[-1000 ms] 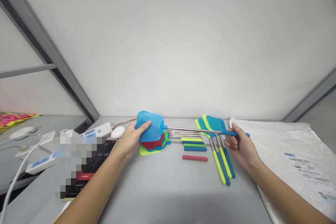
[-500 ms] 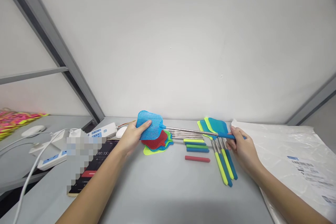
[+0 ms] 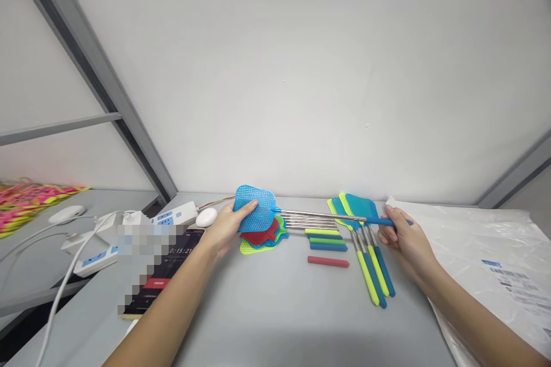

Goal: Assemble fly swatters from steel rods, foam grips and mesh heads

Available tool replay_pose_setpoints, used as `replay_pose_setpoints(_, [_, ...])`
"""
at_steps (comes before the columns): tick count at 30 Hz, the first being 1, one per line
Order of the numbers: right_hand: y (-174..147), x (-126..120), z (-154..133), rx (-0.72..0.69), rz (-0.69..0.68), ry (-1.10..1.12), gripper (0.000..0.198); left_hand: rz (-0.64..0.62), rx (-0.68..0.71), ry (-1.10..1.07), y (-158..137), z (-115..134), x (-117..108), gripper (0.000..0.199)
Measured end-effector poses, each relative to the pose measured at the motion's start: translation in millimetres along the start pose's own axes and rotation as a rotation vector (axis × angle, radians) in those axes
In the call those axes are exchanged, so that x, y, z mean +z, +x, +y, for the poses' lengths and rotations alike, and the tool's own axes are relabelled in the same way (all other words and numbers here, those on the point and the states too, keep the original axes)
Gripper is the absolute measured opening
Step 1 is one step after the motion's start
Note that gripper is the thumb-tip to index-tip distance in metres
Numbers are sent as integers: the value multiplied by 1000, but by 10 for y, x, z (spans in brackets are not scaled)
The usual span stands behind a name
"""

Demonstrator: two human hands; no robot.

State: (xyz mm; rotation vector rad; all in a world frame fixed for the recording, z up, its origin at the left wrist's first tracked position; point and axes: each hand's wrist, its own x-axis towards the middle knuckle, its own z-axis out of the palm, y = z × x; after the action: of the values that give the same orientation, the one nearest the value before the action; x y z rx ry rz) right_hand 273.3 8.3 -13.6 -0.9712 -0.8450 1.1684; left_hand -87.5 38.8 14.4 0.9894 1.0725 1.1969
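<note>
Between my hands, a blue fly swatter (image 3: 321, 215) with a metal rod lies nearly level above the table. My left hand (image 3: 228, 223) grips the edge of its perforated head, thumb on top. At the other end, my right hand (image 3: 400, 235) closes around its blue handle. Under the head is a stack of swatter heads, with a red one (image 3: 261, 235) and a yellow-green one (image 3: 253, 249) showing. Several metal rods run from that stack toward coloured handles, including a red handle (image 3: 328, 262). Several more swatters (image 3: 370, 266) lie fanned beside my right hand, handles toward me.
A white plastic mailer with a label (image 3: 477, 258) covers the table's right side. On the left are a phone showing a timer (image 3: 172, 269), power strips (image 3: 174, 215), a white cable (image 3: 64, 287) and a white rounded device (image 3: 207, 217). A wall stands behind the table (image 3: 275, 309).
The view has shifted slightly, so everything appears a little further right. The held swatter has moved slightly right and lies a bit more level. Both hands keep their grip.
</note>
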Motion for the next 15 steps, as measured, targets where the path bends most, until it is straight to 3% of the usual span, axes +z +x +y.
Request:
replay_pose_setpoints(4, [49, -30, 62, 44, 38, 26, 31, 24, 3, -349, -15, 93, 68, 32])
replay_pose_setpoints(7, [47, -17, 107, 72, 51, 24, 31, 39, 124, -594, -83, 104, 216, 42])
replay_pose_setpoints(10, [-33, 45, 166, 108, -22, -16, 34, 72, 265, -567, -193, 23, 410, 51])
replay_pose_setpoints(12, [-119, 98, 219, 142, -90, -57, 35, 50, 215, -464, -253, -56, 512, 48])
replay_pose_setpoints(15, [-239, 159, 284, 178, -140, -126, 35, 134, 180, -365, -279, -165, 574, 44])
